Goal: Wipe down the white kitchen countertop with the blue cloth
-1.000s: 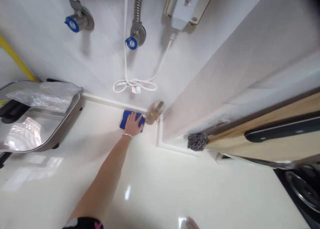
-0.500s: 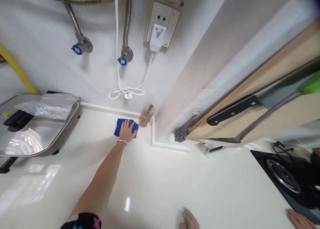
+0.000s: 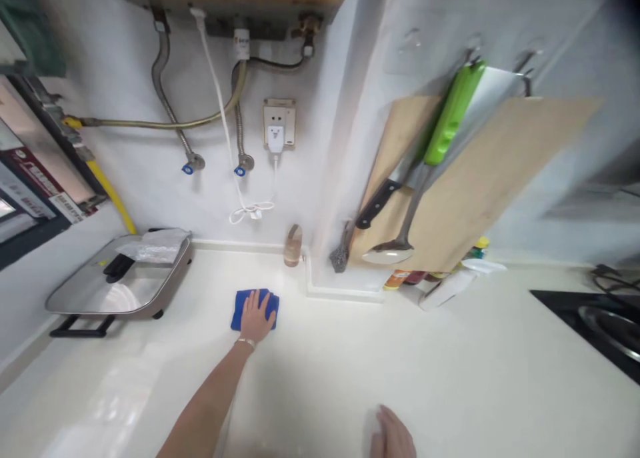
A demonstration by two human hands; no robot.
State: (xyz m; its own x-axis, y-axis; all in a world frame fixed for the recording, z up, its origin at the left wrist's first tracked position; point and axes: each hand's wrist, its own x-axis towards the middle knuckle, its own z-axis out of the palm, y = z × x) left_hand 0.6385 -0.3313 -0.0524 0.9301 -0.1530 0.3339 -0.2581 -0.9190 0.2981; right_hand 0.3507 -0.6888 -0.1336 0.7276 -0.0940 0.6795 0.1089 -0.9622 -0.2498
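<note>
A folded blue cloth (image 3: 241, 309) lies on the white counter (image 3: 310, 371). My left hand (image 3: 256, 319) holds it down against the surface, palm down with the fingers over it. Just beyond the cloth, a small clear bottle (image 3: 293, 246) with a brownish tint stands by the wall. Low in the view is my right hand (image 3: 393, 437), only partly visible. Its fingers reach forward, the thumb a little apart, and nothing shows in them.
An electric pan (image 3: 150, 305) with a lid and plastic wrap sits at left. A cutting board (image 3: 465, 198), knife (image 3: 379, 203), ladle (image 3: 415, 208) and steel scrubber (image 3: 340, 255) hang on the wall corner. A stove (image 3: 590, 321) is at far right. A plugged-in cord (image 3: 245, 208) hangs at the back.
The view has tilted up, showing more wall. My left hand and the blue cloth have come back from the wall, away from the bottle. Another hand at the lower right edge has left view.
</note>
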